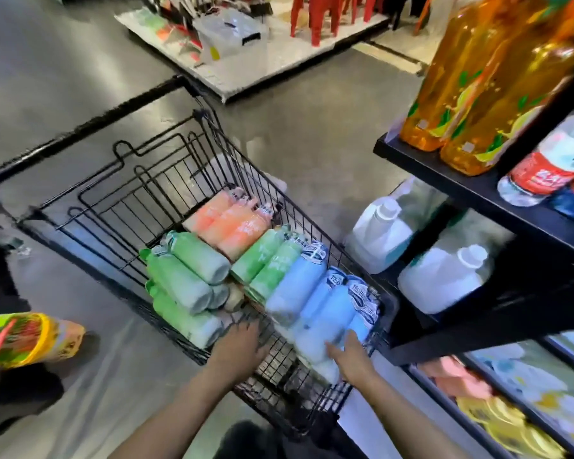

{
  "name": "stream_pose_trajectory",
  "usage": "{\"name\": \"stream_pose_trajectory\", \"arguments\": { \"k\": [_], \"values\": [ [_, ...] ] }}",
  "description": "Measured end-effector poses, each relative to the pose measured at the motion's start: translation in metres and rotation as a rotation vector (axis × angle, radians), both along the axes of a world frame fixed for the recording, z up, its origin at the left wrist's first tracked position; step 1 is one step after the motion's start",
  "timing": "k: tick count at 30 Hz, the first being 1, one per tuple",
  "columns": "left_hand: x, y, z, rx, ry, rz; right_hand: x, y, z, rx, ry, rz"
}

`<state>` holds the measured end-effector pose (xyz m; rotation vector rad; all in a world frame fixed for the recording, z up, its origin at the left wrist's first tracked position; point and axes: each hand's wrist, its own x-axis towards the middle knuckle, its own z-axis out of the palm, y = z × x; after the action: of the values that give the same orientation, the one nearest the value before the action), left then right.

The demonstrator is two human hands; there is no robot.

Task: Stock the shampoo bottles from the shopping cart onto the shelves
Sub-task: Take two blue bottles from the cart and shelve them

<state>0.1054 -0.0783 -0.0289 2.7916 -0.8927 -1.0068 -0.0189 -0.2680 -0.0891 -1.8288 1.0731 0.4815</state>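
We're at the pick step: the blue shampoo bottles [315,303] lie on their sides in the near right corner of the shopping cart [166,180], caps pointing toward the shelves [497,193], and our right hand [352,356] is on the nearest one, fingers spread along its side, thumb on its lower end. It touches the bottle, but we can't tell whether the fingers wrap round it yet. Left hand [239,346] is inside the cart over the wire floor, just beside the bottom green bottles [183,286], fingers loosely extended, holding nothing we can see.

Cart is nearly full: green stack at left, a second green pair [265,263] in the middle, orange bottles [232,223] at the far end. So we judge stocking is at an early stage.

Next move, as we read it: close the right hand round the blue bottle, lift it clear of its neighbours and the cart's wire side, swing right to the shelves. Shelf levels in view already hold orange bottles of liquid [471,94] and white jugs [441,279]; we can't see a free slot from here, so target placement is open
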Motion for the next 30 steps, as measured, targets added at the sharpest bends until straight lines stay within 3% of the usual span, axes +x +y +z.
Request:
{"name": "stream_pose_trajectory", "arguments": {
  "k": [7, 14, 30],
  "values": [
    [0.057, -0.056, -0.03, -0.096, 0.18, 0.015, 0.022, -0.001, -0.008, 0.115, -0.016, -0.423],
    [0.089, -0.097, -0.061, -0.191, 0.293, 0.162, 0.049, 0.01, -0.018, 0.084, 0.12, -0.605],
    [0.077, -0.099, -0.059, -0.054, 0.193, 0.122, 0.074, 0.039, -0.017, 0.044, 0.264, -0.894]
  ]
}}
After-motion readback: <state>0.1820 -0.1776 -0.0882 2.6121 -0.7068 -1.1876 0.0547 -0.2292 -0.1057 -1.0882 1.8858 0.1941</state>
